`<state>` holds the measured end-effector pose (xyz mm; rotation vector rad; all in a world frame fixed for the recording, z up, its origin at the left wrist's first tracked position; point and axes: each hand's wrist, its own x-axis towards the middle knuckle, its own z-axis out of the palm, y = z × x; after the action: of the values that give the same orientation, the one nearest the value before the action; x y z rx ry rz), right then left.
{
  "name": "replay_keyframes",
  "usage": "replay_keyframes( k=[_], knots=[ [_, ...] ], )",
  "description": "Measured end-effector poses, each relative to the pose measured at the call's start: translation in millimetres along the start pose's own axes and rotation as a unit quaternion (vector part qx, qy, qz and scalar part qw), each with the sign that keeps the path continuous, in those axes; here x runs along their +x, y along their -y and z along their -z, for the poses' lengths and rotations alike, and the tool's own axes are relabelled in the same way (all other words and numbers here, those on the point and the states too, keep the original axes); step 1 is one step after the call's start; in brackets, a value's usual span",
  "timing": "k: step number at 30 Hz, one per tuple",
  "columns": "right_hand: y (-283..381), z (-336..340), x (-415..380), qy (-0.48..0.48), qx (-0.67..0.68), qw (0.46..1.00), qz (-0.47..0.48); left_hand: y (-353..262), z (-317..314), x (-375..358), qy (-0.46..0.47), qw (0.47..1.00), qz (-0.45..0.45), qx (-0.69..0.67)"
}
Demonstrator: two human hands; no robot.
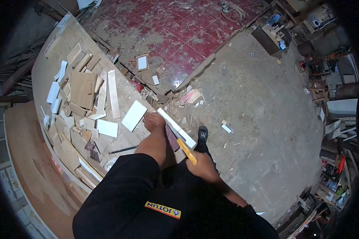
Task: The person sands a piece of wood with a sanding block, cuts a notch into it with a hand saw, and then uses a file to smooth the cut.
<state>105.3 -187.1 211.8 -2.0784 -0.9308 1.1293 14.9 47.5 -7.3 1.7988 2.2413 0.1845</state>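
A narrow white strip of wood [172, 120] lies slanting along the near edge of the worktable. My left hand [153, 121] is curled at its far end, fingers closed and pressing against it. In my right hand [202, 166] is a yellow-handled tool [186, 150], its grey metal part lying against the strip; its exact kind is hard to make out. Between my hands rests a dull purple-brown piece [171, 138], partly covered by the tool. A white rectangular panel [134, 115] sits just left of my left hand.
Wood offcuts and a brown board [82, 90] are heaped on the worktable [125, 93]. A dark thin rod [123, 150] lies near my left forearm. My shoe [203, 134] stands on the concrete floor [247, 107], with scraps scattered around. Clutter lines the right wall.
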Motion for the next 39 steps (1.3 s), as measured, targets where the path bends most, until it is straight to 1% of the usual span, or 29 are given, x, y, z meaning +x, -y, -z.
replay_keyframes(
  k=[1, 3, 4, 5, 8, 9, 10, 13, 15, 17, 20, 21, 22, 23, 24, 25, 26, 28, 30, 32, 33, 35, 37, 38, 39],
  knots=[
    [5, 8, -10, 0.010, 0.008, 1.000, -0.014, -3, 6, -4, -0.009, 1.000, -0.010, 0.000],
    [4, 7, -10, 0.014, 0.000, 1.000, -0.024, 13, -12, -2, -0.027, 0.999, -0.021, 0.001],
    [4, 8, -4, 0.015, -0.008, 0.999, -0.031, 9, -14, 2, -0.048, 0.998, -0.033, -0.001],
    [2, 6, 2, 0.014, -0.008, 0.999, -0.029, 8, -16, 5, -0.050, 0.998, -0.034, -0.003],
    [-16, -15, 25, 0.009, -0.018, 1.000, -0.018, 6, -2, -5, -0.021, 1.000, -0.018, 0.001],
    [-22, -27, 42, -0.007, -0.018, 1.000, 0.006, 5, 0, -5, -0.017, 1.000, -0.019, 0.004],
    [-17, -32, 57, -0.023, -0.019, 0.999, 0.033, 0, 2, -2, -0.016, 1.000, -0.020, 0.004],
    [4, -45, 73, -0.015, -0.050, 0.999, 0.016, -6, 6, 1, -0.009, 1.000, -0.005, 0.002],
    [-4, -39, 56, -0.017, -0.029, 0.999, 0.017, 0, 5, -4, 0.001, 1.000, -0.001, 0.001],
    [-15, -21, 38, -0.028, -0.015, 0.999, 0.023, -2, -2, 2, 0.015, 0.999, 0.027, 0.018],
    [-6, 5, -8, -0.025, 0.020, 0.999, 0.013, -5, 8, -2, 0.022, 1.000, 0.013, 0.018],
    [-1, 13, -13, 0.000, 0.017, 1.000, -0.005, -4, 4, 1, 0.039, 0.998, 0.036, 0.015],
    [1, 15, -14, 0.027, 0.015, 0.999, -0.022, -3, -1, 1, 0.038, 0.999, 0.035, 0.015],
    [-4, 8, -8, 0.028, -0.015, 0.999, -0.010, -1, -5, 2, 0.019, 1.000, 0.016, 0.017],
    [-11, -3, 6, 0.031, -0.012, 0.999, -0.009, 3, -5, 2, 0.002, 1.000, -0.002, 0.022],
    [-16, -14, 26, 0.017, -0.019, 1.000, -0.003, -3, 7, 0, 0.042, 0.999, 0.019, 0.022],
    [-15, -20, 44, 0.000, -0.026, 1.000, 0.004, 0, 7, 0, 0.042, 0.999, 0.019, 0.024],
    [-1, -26, 74, 0.002, -0.031, 0.999, 0.008, -2, 3, 0, 0.043, 0.999, 0.030, -0.008],
    [7, -32, 79, -0.005, -0.027, 0.999, 0.019, -3, 5, 3, 0.039, 0.999, 0.031, 0.008],
    [7, -32, 68, -0.015, -0.020, 0.999, 0.021, -5, 11, -1, 0.042, 0.999, 0.016, 0.006],
    [7, -27, 55, -0.004, -0.012, 1.000, 0.016, -3, 5, -3, 0.044, 0.999, 0.013, 0.004],
    [7, -12, 34, 0.006, -0.004, 1.000, 0.014, 3, -7, 2, -0.001, 1.000, 0.000, 0.021],
    [0, 6, 6, 0.015, 0.008, 1.000, -0.009, 7, -6, 0, 0.007, 1.000, 0.005, 0.013],
    [-5, 10, 1, 0.012, 0.008, 1.000, -0.010, 3, -5, 1, 0.012, 1.000, 0.009, -0.002],
    [-8, 13, 0, 0.032, 0.014, 0.999, -0.016, -1, -4, 0, 0.010, 1.000, 0.008, -0.004]
  ],
)
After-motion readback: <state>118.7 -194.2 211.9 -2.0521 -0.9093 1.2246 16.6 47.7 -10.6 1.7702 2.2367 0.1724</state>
